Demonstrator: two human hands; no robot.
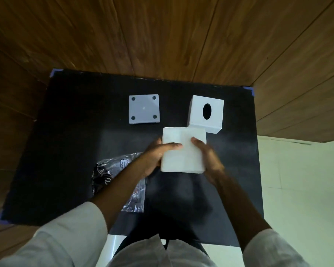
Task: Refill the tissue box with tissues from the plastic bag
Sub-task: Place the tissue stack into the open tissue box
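Both my hands hold a white stack of tissues (183,151) above the middle of the black table (66,151). My left hand (154,157) grips its left side with the thumb across the top. My right hand (208,157) grips its right side. Just beyond the stack stands the white cube tissue box (205,112), its oval slot facing up. The box's square white base plate (144,109), with dark round feet at its corners, lies flat to the left of the box. The crumpled clear plastic bag (114,170) lies under my left forearm.
Wood-panelled walls (162,35) rise behind and to the left of the table. Pale floor tiles (300,189) show to the right. Blue tape marks the table's corners. My white sleeves fill the bottom of the view.
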